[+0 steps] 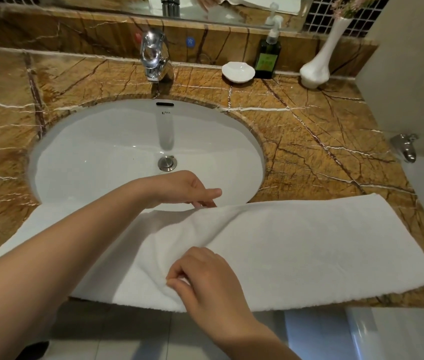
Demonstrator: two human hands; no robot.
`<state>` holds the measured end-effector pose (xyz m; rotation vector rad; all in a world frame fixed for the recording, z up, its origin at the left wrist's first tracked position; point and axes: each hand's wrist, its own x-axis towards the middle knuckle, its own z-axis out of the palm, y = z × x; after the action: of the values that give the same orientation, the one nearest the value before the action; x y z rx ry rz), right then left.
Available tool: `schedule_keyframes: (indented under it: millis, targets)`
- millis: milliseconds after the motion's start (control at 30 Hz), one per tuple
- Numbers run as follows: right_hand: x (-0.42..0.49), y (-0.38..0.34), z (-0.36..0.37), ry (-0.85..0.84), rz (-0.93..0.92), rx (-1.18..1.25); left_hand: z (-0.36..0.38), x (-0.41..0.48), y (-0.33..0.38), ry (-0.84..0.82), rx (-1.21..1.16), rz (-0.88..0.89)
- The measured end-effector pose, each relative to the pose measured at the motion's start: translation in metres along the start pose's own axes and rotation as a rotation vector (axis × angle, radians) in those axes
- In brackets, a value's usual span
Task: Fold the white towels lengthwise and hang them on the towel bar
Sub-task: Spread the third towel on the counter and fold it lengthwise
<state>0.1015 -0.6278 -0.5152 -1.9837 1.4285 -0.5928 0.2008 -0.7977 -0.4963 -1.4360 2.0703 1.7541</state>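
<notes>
A white towel [296, 242] lies folded lengthwise across the front edge of the brown marble counter [309, 141], partly over the sink's near rim. My left hand [187, 189] reaches across over the sink and pinches the towel's far edge near its middle. My right hand [205, 279] pinches the towel's near edge close to the counter front. Between the two hands the cloth is lifted into a raised crease. No towel bar is in view.
A white oval sink [102, 152] with a chrome tap [153, 58] fills the counter's middle. Behind it stand a white soap dish [238, 71], a dark pump bottle [268, 57] and a white vase [317, 66]. A chrome fitting [405, 148] sticks out at right.
</notes>
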Motion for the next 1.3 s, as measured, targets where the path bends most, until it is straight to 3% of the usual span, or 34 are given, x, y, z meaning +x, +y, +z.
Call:
schedule_keyframes:
  millis: [233,400,633,800,1067,1167,1300]
  targets:
    - [-0.031,0.048,-0.035,0.361,0.077,-0.203,0.003,-0.002,-0.012,0.096,-0.075,0.071]
    - [-0.047,0.077,-0.053,0.22,0.001,-0.333,0.004,0.001,-0.009,0.112,-0.037,0.0]
    - [-0.034,0.077,-0.054,0.15,-0.095,-0.559,0.006,-0.001,-0.005,0.149,0.027,-0.032]
    - [-0.049,0.074,-0.055,0.079,-0.115,-0.532,0.005,-0.006,-0.002,0.124,0.021,-0.017]
    - [-0.049,0.073,-0.052,0.264,0.052,-0.267,0.009,-0.005,-0.007,0.132,-0.031,0.013]
    - [-0.051,0.092,-0.072,0.407,0.216,-0.331,0.009,-0.005,-0.008,0.164,-0.022,0.007]
    - [-0.063,0.124,-0.096,0.183,0.602,-0.566,0.011,-0.005,-0.007,0.23,-0.038,0.003]
